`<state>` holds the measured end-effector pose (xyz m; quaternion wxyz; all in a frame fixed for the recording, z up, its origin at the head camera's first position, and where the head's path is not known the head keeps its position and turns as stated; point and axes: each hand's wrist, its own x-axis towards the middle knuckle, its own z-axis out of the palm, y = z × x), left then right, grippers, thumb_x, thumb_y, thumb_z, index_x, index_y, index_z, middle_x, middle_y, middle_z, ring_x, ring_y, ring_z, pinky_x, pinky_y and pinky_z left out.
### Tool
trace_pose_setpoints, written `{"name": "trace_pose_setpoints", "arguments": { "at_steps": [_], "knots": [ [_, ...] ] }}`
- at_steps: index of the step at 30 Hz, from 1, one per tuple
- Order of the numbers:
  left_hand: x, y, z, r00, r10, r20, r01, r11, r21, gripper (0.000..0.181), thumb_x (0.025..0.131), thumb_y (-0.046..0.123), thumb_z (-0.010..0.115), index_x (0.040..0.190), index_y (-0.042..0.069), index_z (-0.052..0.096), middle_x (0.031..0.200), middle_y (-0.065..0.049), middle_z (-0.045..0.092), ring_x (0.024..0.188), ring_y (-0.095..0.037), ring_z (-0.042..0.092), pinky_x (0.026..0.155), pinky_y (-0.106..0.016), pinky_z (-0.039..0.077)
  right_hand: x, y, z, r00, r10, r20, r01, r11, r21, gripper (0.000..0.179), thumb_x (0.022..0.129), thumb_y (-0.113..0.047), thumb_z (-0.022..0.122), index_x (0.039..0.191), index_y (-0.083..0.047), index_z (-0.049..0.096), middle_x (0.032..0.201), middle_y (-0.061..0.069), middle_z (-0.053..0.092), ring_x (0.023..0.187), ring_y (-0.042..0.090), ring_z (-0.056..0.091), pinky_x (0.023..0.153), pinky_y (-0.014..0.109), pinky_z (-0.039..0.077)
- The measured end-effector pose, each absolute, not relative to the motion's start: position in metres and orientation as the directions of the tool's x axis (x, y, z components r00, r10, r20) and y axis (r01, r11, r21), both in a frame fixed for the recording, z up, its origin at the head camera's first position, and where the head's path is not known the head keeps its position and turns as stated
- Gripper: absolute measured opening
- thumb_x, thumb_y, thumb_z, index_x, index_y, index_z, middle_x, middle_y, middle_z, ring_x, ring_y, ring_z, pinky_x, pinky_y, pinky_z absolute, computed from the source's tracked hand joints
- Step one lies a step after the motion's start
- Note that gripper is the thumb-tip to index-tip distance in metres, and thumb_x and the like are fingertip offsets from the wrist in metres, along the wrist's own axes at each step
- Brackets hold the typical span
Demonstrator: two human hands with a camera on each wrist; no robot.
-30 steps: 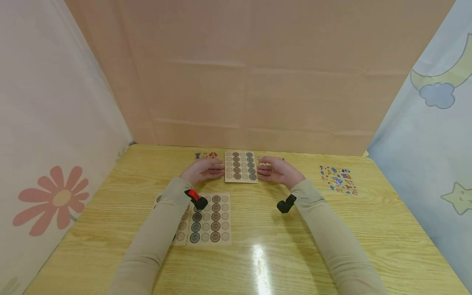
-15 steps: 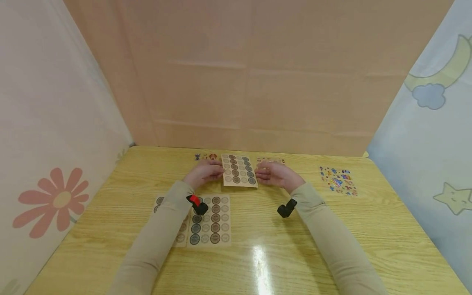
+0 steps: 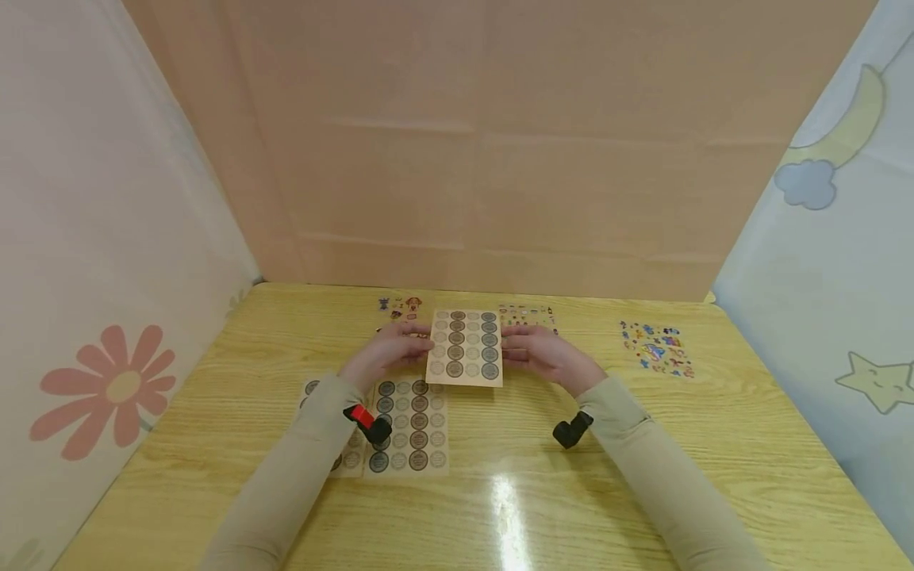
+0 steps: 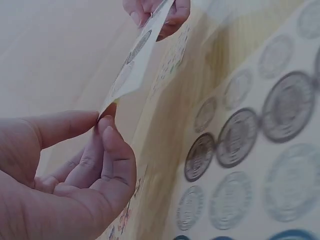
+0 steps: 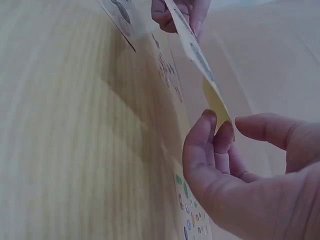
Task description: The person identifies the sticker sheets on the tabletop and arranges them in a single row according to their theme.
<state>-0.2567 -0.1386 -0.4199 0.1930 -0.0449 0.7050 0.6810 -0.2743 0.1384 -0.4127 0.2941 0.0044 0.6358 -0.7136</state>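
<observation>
A sheet of round stickers (image 3: 464, 347), rows of brown, grey and pale circles on a cream backing, is held up over the table between both hands. My left hand (image 3: 388, 352) pinches its left edge between thumb and fingertips, as the left wrist view shows. On the opposite edge, the right hand (image 3: 548, 354) has its thumb and curled fingertips on either side of the sheet. Its yellowish underside (image 5: 216, 102) shows in the right wrist view. Below the left forearm lie two similar sheets side by side, the fuller one (image 3: 408, 428) partly covering or abutting the other (image 3: 351, 461).
Behind the hands, small colourful sticker sheets lie along the table's back, one with a dog figure (image 3: 412, 303) and one with tiny pictures (image 3: 528, 315). Another bright sheet (image 3: 655, 349) lies to the right. A plain backdrop (image 3: 471, 198) rises behind the wooden table (image 3: 571, 507).
The held sticker sheet has come up and nearer to me, tilting briefly and then straightening. Both hands moved with it, uncovering more of the small sheets behind.
</observation>
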Motion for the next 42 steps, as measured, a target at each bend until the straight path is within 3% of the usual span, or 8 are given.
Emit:
{"name": "trace_pose_setpoints", "arguments": {
  "at_steps": [10,18,28,42],
  "knots": [
    [-0.213,-0.137,-0.424,-0.927,0.242,-0.287,-0.296,-0.004,0.955,0.038,0.091,0.001,0.061,0.128,-0.004,0.053,0.104,-0.019,0.067,0.091,-0.026,0.067,0.081,-0.037,0.057,-0.233,0.144,-0.413,-0.823,-0.458,-0.335,0.357,0.042,-0.933,0.041,0.096,0.001,0.050,0.133,0.011,0.036,0.105,0.016,0.062,0.090,0.022,0.063,0.081,0.033,0.056],
    [-0.183,-0.129,-0.433,-0.920,0.234,-0.314,-0.318,0.022,0.948,0.036,0.090,0.001,0.063,0.125,-0.005,0.055,0.096,-0.016,0.069,0.083,-0.023,0.068,0.079,-0.039,0.058,-0.205,0.151,-0.424,-0.823,-0.466,-0.326,0.330,0.076,-0.941,0.043,0.096,0.000,0.050,0.133,0.015,0.035,0.103,0.016,0.063,0.089,0.021,0.064,0.082,0.035,0.056],
    [-0.158,-0.133,-0.437,-0.882,0.364,-0.299,-0.347,-0.073,0.935,0.037,0.093,0.004,0.060,0.126,-0.011,0.051,0.100,-0.020,0.064,0.085,-0.024,0.067,0.082,-0.038,0.056,-0.183,0.163,-0.428,-0.825,-0.473,-0.311,0.312,0.079,-0.947,0.040,0.095,0.000,0.051,0.129,0.017,0.037,0.101,0.015,0.063,0.088,0.022,0.063,0.081,0.036,0.056],
    [-0.144,-0.125,-0.435,-0.855,0.403,-0.327,-0.397,-0.103,0.912,0.041,0.095,0.009,0.059,0.127,-0.014,0.048,0.108,-0.024,0.061,0.091,-0.026,0.065,0.086,-0.040,0.055,-0.170,0.169,-0.432,-0.832,-0.431,-0.349,0.365,0.047,-0.930,0.053,0.095,-0.001,0.051,0.138,0.012,0.024,0.107,0.016,0.060,0.088,0.022,0.064,0.083,0.037,0.056]
  ]
}}
